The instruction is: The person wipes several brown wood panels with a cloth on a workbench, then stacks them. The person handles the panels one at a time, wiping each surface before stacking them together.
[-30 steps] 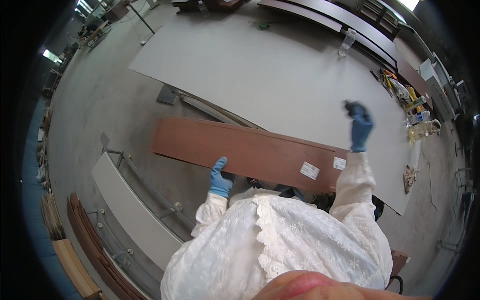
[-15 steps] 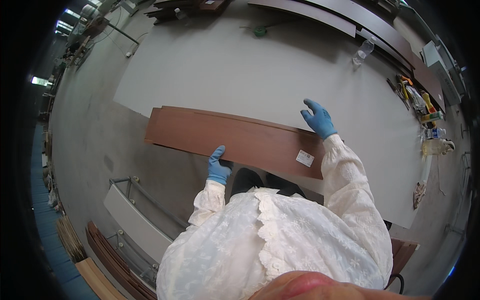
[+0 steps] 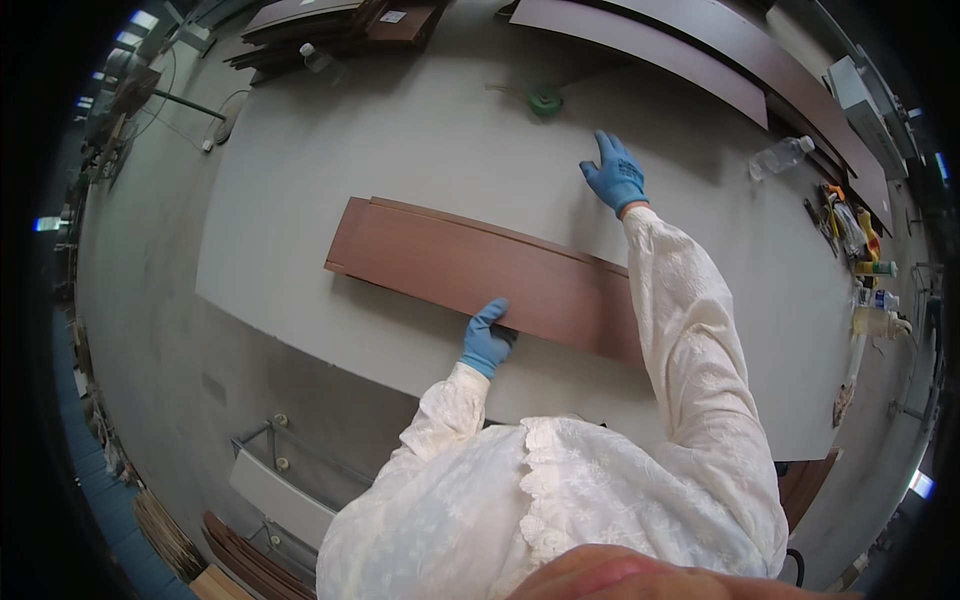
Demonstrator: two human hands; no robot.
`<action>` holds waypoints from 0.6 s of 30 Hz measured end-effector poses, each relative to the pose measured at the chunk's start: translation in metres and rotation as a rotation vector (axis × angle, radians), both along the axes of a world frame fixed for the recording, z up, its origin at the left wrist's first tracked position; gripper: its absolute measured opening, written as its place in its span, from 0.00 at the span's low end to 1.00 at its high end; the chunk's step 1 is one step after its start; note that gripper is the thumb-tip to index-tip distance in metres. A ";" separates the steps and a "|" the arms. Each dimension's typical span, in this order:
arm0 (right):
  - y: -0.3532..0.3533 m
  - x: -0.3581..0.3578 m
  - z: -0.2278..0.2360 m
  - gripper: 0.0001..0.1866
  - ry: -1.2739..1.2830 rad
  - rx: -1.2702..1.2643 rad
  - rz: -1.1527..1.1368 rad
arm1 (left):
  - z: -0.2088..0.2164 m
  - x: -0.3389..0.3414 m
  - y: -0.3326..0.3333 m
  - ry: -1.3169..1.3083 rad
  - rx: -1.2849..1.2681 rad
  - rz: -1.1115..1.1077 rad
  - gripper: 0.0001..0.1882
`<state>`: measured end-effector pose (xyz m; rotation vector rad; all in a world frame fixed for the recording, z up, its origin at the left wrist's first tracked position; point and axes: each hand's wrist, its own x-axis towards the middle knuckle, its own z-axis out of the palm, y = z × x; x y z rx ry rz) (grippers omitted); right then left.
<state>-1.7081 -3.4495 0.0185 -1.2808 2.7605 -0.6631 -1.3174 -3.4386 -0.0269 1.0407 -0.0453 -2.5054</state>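
Observation:
A long reddish-brown panel (image 3: 470,262), with a second layer showing along its far edge, lies slantwise over the grey table (image 3: 290,150). My left hand (image 3: 488,338), in a blue glove, grips its near edge, thumb on top and fingers beneath. The right forearm passes over the panel's right end and hides it. Beyond the panel, my right hand (image 3: 614,172), also blue-gloved, is stretched out above the table, holding nothing, fingers apart. Nearest to it is a small green roll (image 3: 545,101), apart from the fingertips, with a pale strip at its left.
Dark brown panels (image 3: 400,25) are stacked far left, beside a clear bottle (image 3: 316,58). Long boards (image 3: 650,50) line the far edge. Another bottle (image 3: 782,157) lies far right, near hand tools (image 3: 838,220). A rack (image 3: 280,495) stands on the floor at lower left.
My right hand has moved away from the panel's far edge toward the green roll. My left hand keeps its grip, and the panel is now farther over the table.

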 end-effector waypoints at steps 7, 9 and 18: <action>-0.155 -0.024 -0.030 0.44 0.073 0.044 -0.121 | -0.007 -0.025 -0.061 0.078 0.108 -0.079 0.22; -0.177 -0.027 -0.031 0.42 0.116 0.110 -0.149 | -0.002 -0.031 -0.067 0.070 0.124 -0.082 0.22; -0.153 0.005 0.037 0.31 0.038 -0.069 -0.156 | 0.006 -0.072 -0.097 0.109 0.149 -0.068 0.23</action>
